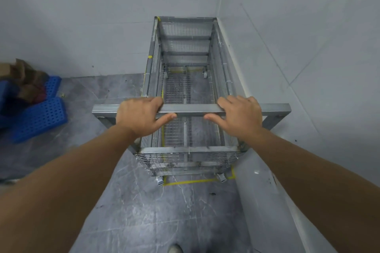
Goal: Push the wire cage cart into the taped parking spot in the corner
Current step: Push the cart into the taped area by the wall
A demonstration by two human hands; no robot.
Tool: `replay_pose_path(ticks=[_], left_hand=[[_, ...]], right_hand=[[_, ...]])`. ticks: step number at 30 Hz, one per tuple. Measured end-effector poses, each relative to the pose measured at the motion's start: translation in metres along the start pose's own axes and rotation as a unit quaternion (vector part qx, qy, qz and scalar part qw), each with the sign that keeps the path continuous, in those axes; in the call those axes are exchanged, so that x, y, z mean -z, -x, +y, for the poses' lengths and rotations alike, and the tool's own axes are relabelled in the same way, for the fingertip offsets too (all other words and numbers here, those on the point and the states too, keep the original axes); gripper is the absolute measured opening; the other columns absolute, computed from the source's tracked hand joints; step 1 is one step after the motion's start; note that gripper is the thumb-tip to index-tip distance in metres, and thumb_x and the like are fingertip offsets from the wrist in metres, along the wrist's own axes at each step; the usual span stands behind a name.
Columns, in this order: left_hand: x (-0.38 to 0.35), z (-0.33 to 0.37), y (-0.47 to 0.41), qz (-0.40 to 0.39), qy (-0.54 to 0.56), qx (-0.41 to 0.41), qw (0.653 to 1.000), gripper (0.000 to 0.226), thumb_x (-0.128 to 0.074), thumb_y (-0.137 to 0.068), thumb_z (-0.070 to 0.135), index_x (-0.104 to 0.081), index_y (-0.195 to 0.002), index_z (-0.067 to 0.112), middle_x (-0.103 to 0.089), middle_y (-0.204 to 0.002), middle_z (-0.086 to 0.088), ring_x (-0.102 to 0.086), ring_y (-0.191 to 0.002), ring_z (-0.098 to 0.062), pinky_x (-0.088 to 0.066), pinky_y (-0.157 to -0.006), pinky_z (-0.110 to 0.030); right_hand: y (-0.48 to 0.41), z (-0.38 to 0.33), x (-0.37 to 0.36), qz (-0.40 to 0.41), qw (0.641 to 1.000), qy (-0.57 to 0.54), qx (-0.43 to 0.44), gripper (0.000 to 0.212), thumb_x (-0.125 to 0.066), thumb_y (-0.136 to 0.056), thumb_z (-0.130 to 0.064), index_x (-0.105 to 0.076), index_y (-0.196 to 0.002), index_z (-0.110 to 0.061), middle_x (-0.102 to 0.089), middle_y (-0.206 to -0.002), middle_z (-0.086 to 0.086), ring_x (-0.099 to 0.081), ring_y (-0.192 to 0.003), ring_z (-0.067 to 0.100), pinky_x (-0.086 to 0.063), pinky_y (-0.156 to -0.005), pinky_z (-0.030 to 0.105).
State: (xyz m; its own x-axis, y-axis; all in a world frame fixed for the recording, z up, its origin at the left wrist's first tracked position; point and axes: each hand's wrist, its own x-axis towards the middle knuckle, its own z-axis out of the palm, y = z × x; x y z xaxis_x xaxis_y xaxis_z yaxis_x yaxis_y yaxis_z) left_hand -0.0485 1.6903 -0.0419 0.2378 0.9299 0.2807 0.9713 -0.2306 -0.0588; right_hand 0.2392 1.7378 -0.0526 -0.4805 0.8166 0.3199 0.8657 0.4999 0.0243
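A tall grey wire cage cart (186, 51) stands in the room's corner, its far end against the back wall and its right side along the right wall. Yellow tape (191, 181) on the floor outlines a rectangle; its near line shows just in front of the cart's front castors, and more tape shows through the mesh bottom. My left hand (141, 116) and my right hand (239, 117) both rest on the cart's flat metal handle bar (190, 109), fingers over the top, thumbs underneath.
Blue perforated plastic crates (39, 118) with brown cardboard (22, 76) on them lie on the floor at the left. White walls close off the back and right. Grey marbled floor (156, 217) stretches behind the cart, with a shoe tip (174, 248) at the bottom edge.
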Motion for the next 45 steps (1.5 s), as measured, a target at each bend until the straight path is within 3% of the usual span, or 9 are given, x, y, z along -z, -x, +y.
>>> replay_pose_path(ticks=[8, 14, 19, 29, 38, 45], left_hand=[[-0.001, -0.002, 0.0, 0.006, 0.002, -0.009, 1.0, 0.063, -0.018, -0.081, 0.083, -0.042, -0.075, 0.024, -0.053, -0.06, 0.006, -0.049, -0.048, -0.018, -0.024, -0.044, -0.022], [-0.002, -0.003, -0.001, 0.002, -0.007, -0.004, 1.0, 0.063, -0.018, -0.083, 0.082, -0.042, -0.074, 0.024, -0.053, -0.062, 0.005, -0.047, -0.05, -0.017, -0.029, -0.047, -0.025], [0.002, -0.002, -0.002, -0.022, 0.002, -0.002, 1.0, 0.063, -0.017, -0.083, 0.081, -0.042, -0.075, 0.024, -0.051, -0.061, 0.006, -0.046, -0.049, -0.015, -0.036, -0.048, -0.025], [0.004, 0.002, -0.005, -0.038, -0.004, 0.003, 0.999, 0.061, -0.019, -0.085, 0.08, -0.042, -0.077, 0.024, -0.051, -0.061, 0.006, -0.049, -0.049, -0.016, -0.045, -0.05, -0.028], [-0.001, 0.028, -0.018, -0.039, 0.005, 0.002, 0.999, 0.063, -0.013, -0.083, 0.081, -0.04, -0.078, 0.024, -0.047, -0.059, 0.007, -0.049, -0.049, -0.016, -0.043, -0.048, -0.027], [-0.004, 0.013, -0.011, -0.02, 0.006, -0.002, 1.0, 0.064, -0.013, -0.083, 0.083, -0.04, -0.075, 0.025, -0.048, -0.057, 0.008, -0.047, -0.046, -0.014, -0.041, -0.046, -0.025]], right_hand=[[0.001, -0.002, -0.001, -0.001, 1.0, 0.005, -0.006, 0.068, -0.023, -0.084, -0.084, -0.055, -0.086, -0.023, -0.059, -0.075, -0.003, -0.054, -0.07, 0.022, -0.035, -0.069, 0.036], [0.001, -0.002, -0.003, 0.006, 1.0, 0.011, -0.014, 0.065, -0.025, -0.085, -0.083, -0.053, -0.084, -0.024, -0.055, -0.075, -0.006, -0.052, -0.07, 0.019, -0.035, -0.07, 0.036], [0.001, -0.005, 0.001, 0.001, 1.0, 0.007, -0.026, 0.066, -0.023, -0.084, -0.083, -0.054, -0.084, -0.024, -0.044, -0.073, -0.01, -0.039, -0.068, 0.014, -0.031, -0.07, 0.034], [0.001, -0.001, 0.003, 0.008, 1.0, -0.002, -0.027, 0.065, -0.026, -0.084, -0.082, -0.053, -0.083, -0.024, -0.04, -0.073, -0.012, -0.036, -0.067, 0.014, -0.029, -0.07, 0.034], [0.003, 0.03, 0.003, -0.015, 0.999, -0.009, -0.032, 0.064, -0.028, -0.083, -0.082, -0.053, -0.086, -0.024, -0.042, -0.075, -0.011, -0.038, -0.069, 0.015, -0.033, -0.072, 0.038], [0.004, 0.016, 0.002, -0.032, 0.999, -0.015, -0.037, 0.054, -0.029, -0.082, -0.083, -0.04, -0.083, -0.031, -0.043, -0.076, -0.01, -0.037, -0.072, 0.014, -0.028, -0.073, 0.037]])
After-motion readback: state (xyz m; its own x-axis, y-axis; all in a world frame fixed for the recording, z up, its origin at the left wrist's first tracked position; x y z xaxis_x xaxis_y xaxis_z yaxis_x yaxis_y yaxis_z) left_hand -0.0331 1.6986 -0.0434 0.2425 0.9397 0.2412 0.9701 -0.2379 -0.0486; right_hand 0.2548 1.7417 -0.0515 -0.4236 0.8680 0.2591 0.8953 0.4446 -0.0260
